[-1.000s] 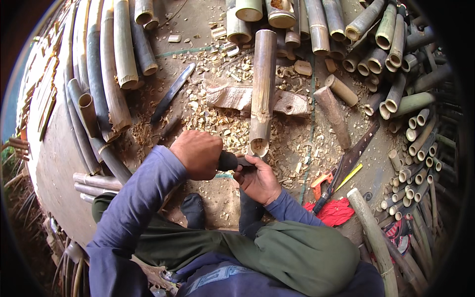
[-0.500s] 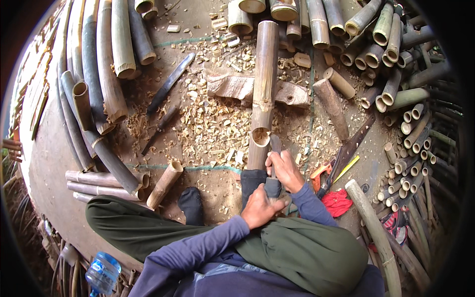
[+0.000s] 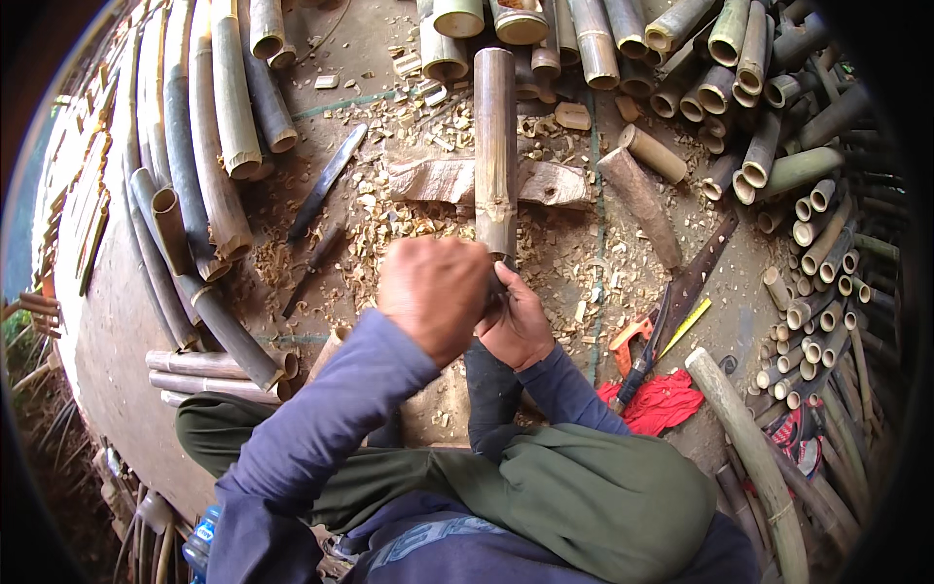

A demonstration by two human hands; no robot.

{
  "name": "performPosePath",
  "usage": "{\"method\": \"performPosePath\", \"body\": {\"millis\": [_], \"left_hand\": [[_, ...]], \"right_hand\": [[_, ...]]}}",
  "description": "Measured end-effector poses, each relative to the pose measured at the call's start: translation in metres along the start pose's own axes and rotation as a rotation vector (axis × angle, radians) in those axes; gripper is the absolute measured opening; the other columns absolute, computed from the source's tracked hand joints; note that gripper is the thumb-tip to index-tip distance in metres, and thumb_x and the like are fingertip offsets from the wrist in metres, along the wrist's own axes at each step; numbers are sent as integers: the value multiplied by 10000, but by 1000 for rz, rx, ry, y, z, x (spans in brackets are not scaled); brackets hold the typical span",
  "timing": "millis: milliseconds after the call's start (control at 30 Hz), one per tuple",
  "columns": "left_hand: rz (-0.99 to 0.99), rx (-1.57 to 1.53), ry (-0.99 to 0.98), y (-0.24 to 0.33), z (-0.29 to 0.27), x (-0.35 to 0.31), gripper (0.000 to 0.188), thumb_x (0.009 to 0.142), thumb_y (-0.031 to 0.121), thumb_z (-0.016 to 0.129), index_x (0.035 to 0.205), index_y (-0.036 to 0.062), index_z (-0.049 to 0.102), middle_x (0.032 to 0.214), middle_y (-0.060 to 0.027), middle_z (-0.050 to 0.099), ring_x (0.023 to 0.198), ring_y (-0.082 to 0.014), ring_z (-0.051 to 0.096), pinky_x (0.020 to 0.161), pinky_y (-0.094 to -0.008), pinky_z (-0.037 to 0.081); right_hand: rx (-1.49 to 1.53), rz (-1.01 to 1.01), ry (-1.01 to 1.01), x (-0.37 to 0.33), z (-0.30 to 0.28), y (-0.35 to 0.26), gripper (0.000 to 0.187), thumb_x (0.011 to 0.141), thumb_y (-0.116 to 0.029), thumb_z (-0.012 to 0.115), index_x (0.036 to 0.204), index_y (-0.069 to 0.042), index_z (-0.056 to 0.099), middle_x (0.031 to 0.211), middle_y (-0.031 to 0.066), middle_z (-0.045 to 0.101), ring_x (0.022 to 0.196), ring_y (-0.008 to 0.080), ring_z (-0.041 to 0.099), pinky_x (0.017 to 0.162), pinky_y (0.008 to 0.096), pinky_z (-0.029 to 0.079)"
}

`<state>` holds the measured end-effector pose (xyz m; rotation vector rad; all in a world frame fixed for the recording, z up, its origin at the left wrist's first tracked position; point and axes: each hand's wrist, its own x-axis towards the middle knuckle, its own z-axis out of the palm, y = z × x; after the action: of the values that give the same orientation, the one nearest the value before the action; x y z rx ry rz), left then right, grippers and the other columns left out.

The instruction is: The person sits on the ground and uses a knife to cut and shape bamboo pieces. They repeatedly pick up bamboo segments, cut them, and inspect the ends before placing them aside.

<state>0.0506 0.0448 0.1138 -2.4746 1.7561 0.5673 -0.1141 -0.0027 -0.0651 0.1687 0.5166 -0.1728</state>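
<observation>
A thick length of bamboo [image 3: 495, 146] rests across a rough wooden block [image 3: 433, 180], its near end pointing toward me. At that end my left hand [image 3: 428, 292] is closed in a slightly blurred fist; what it grips is hidden. Beside it, lower right, my right hand [image 3: 518, 319] is closed around a dark tool [image 3: 494, 295], its thumb pressed near the bamboo's end. Both hands hide most of the tool and the bamboo's opening. Under them is my dark-socked foot [image 3: 492, 384].
Pale shavings [image 3: 375, 195] litter the ground. At left lie a long knife [image 3: 326, 185] and bamboo poles [image 3: 233, 107]. At right are an orange-handled saw [image 3: 628, 346], a red cloth [image 3: 662, 401], a tapered wooden piece [image 3: 637, 204] and stacked bamboo tubes [image 3: 812, 302].
Both hands have moved up to the bamboo's near end, bringing the dark tool from above my lap. My left hand now lies over the opening; the view has shifted slightly.
</observation>
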Motion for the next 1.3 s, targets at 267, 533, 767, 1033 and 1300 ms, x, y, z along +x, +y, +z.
{"method": "performPosePath", "body": {"millis": [267, 533, 767, 1033, 1300], "left_hand": [[193, -154, -484, -9, 37, -48, 323, 816, 337, 767, 871, 26, 700, 720, -130, 692, 696, -314, 745, 610, -461, 580], [703, -377, 108, 82, 108, 25, 862, 757, 246, 850, 1501, 130, 430, 1273, -142, 607, 1192, -316, 625, 954, -440, 532], [523, -730, -44, 78, 118, 81, 884, 710, 77, 820, 1515, 169, 466, 1428, -240, 511, 1124, -460, 678, 974, -512, 564], [198, -1178, 336, 48, 108, 73, 873, 669, -90, 668, 1495, 154, 522, 1564, -280, 382, 1272, -515, 575, 1052, -524, 518], [-131, -1328, 834, 42, 120, 59, 891, 726, -61, 723, 1557, 109, 454, 1541, -263, 377, 1406, -474, 452, 1185, -470, 403]], "right_hand": [[-376, 116, 157, -49, 16, 31, 404, 1113, -358, 488, 1363, -51, 568, 1295, 85, 678, 1205, 216, 635, 1080, 422, 479], [-1763, -322, 252, -82, -12, -36, 368, 1001, -237, 650, 1310, -52, 577, 1203, 113, 659, 1147, 268, 637, 1002, 404, 506], [-2710, -185, 392, -61, -40, -153, 429, 973, -355, 615, 1317, -100, 642, 1235, 180, 665, 1141, 345, 650, 957, 458, 546], [-3131, -120, -207, -3, 107, -143, 375, 862, -356, 689, 1107, -72, 696, 1151, 150, 679, 1019, 352, 665, 833, 494, 524], [-3353, -487, -616, 55, 147, -95, 229, 759, -238, 723, 954, -119, 705, 835, 72, 718, 808, 266, 712, 721, 395, 548]]}}
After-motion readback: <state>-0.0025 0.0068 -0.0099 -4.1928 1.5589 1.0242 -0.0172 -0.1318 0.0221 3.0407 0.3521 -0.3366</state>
